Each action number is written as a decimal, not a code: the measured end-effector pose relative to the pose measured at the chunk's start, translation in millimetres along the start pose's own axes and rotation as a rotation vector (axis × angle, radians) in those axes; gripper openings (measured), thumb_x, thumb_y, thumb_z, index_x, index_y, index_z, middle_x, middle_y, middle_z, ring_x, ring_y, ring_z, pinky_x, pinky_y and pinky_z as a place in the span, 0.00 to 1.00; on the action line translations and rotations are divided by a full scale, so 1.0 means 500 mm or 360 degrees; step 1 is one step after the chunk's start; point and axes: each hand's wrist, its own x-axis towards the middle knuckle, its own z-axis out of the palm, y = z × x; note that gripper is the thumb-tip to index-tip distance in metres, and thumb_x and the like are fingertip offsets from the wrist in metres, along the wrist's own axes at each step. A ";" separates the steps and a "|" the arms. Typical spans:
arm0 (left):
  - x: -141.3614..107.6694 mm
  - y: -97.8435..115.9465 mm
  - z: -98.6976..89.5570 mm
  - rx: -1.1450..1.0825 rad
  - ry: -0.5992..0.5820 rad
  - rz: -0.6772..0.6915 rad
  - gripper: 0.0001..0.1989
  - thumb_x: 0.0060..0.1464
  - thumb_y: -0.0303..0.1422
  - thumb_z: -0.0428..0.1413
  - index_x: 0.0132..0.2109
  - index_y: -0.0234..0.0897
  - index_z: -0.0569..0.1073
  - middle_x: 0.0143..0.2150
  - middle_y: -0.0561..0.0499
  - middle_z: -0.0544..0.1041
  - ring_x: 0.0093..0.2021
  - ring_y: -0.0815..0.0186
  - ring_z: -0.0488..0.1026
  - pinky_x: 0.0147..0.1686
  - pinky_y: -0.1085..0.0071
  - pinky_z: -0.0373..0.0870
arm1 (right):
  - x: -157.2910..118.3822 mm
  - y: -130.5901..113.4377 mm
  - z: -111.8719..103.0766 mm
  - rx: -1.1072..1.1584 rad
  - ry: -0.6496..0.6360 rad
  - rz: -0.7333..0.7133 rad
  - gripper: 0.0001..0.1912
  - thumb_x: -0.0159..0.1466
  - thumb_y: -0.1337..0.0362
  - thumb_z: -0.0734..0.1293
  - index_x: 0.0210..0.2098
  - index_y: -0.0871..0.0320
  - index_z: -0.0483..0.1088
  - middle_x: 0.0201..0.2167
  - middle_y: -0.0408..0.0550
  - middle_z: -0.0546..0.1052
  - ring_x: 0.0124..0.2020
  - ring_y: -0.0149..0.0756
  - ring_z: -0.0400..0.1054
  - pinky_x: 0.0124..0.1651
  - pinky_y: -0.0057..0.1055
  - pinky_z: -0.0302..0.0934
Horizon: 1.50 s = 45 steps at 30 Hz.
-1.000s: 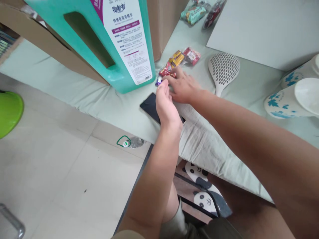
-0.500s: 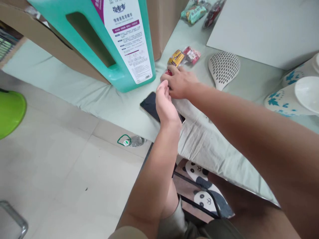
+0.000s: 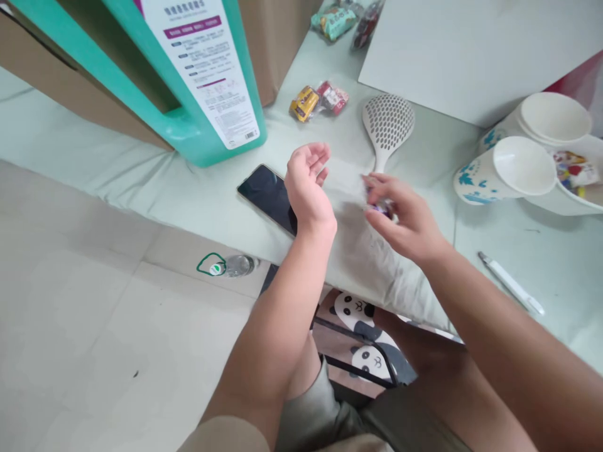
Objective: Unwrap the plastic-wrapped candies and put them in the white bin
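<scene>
My right hand (image 3: 405, 220) is over the cloth-covered table, its fingers closed on a small wrapped candy (image 3: 384, 208) in a shiny, partly purple wrapper. The fingers hide much of it. To its left, my left hand (image 3: 309, 188) is turned on its side with loosely curved fingers apart, and nothing shows in it. Under and beside that hand lies a phone (image 3: 264, 191) with a dark screen, partly covered. Beyond both hands, a yellow wrapped candy (image 3: 304, 103) and a red wrapped one (image 3: 333, 98) lie side by side. A perforated skimmer (image 3: 389, 122) points its handle toward my right hand.
A large green jug (image 3: 188, 135) stands at the left before a cardboard box (image 3: 271, 50). Paper cups (image 3: 480, 179) and a white bowl (image 3: 560, 201) with wrapped sweets are at the right. A white cutter-like tool (image 3: 511, 282) lies nearer. Back: a white board (image 3: 433, 56), more packets (image 3: 334, 24).
My right hand has moved right and toward me, away from the candies at the back, with a candy in it. My left hand stays by the phone. The view has shifted right.
</scene>
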 end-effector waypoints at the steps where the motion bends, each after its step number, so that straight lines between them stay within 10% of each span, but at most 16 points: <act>1: -0.006 -0.010 0.007 0.0015 -0.0050 -0.0016 0.18 0.71 0.41 0.42 0.41 0.39 0.72 0.48 0.48 0.81 0.55 0.63 0.80 0.55 0.68 0.71 | -0.046 -0.004 -0.018 0.0104 0.0143 0.0073 0.06 0.67 0.59 0.68 0.41 0.52 0.70 0.57 0.56 0.78 0.66 0.52 0.69 0.65 0.51 0.64; 7: -0.089 -0.111 0.060 0.0436 -0.0829 -0.0243 0.16 0.67 0.44 0.50 0.36 0.38 0.71 0.32 0.52 0.75 0.31 0.70 0.73 0.36 0.72 0.68 | -0.279 0.013 -0.056 0.0250 0.0688 0.0378 0.05 0.70 0.58 0.68 0.42 0.51 0.69 0.61 0.54 0.77 0.65 0.50 0.72 0.64 0.54 0.65; 11: -0.171 -0.182 0.085 0.0871 -0.1481 -0.0381 0.12 0.62 0.43 0.58 0.42 0.39 0.72 0.36 0.54 0.72 0.32 0.72 0.69 0.36 0.72 0.67 | -0.303 0.051 -0.056 0.0139 0.0759 0.0397 0.08 0.68 0.59 0.68 0.44 0.51 0.65 0.60 0.57 0.75 0.67 0.51 0.69 0.65 0.57 0.65; 15: -0.214 -0.228 0.102 0.0962 -0.1744 -0.0469 0.25 0.54 0.32 0.63 0.58 0.44 0.68 0.43 0.54 0.74 0.38 0.69 0.75 0.44 0.70 0.73 | -0.295 0.093 -0.069 -0.0193 0.1075 0.0233 0.30 0.60 0.63 0.73 0.57 0.49 0.58 0.63 0.59 0.70 0.66 0.52 0.69 0.61 0.56 0.69; 27: -0.200 -0.236 0.169 0.0373 -0.1078 -0.1039 0.20 0.47 0.26 0.59 0.49 0.43 0.72 0.39 0.56 0.81 0.33 0.70 0.78 0.35 0.73 0.76 | -0.332 0.061 -0.123 -0.0083 0.1128 0.0434 0.21 0.66 0.67 0.64 0.58 0.51 0.61 0.59 0.57 0.72 0.55 0.44 0.73 0.49 0.44 0.72; 32: -0.221 -0.253 0.167 0.0291 -0.1192 -0.1300 0.13 0.54 0.38 0.60 0.47 0.41 0.77 0.36 0.54 0.80 0.30 0.70 0.76 0.30 0.74 0.74 | -0.353 0.055 -0.163 0.0142 0.1063 0.0609 0.20 0.67 0.64 0.66 0.58 0.51 0.64 0.55 0.54 0.75 0.49 0.42 0.76 0.48 0.42 0.72; 38: -0.246 -0.264 0.145 0.0524 -0.1598 -0.1738 0.16 0.56 0.47 0.63 0.40 0.37 0.78 0.31 0.50 0.79 0.29 0.64 0.77 0.33 0.67 0.75 | -0.340 0.040 -0.187 -0.0091 0.1024 0.0424 0.10 0.68 0.64 0.67 0.49 0.52 0.71 0.57 0.56 0.76 0.63 0.49 0.70 0.64 0.49 0.66; 45: -0.238 -0.244 0.132 0.0434 -0.1659 -0.1653 0.22 0.53 0.47 0.65 0.51 0.40 0.79 0.46 0.46 0.84 0.45 0.56 0.82 0.41 0.64 0.78 | -0.347 0.020 -0.206 0.0148 0.0847 0.0620 0.09 0.67 0.55 0.72 0.41 0.52 0.73 0.36 0.46 0.81 0.36 0.39 0.75 0.43 0.37 0.71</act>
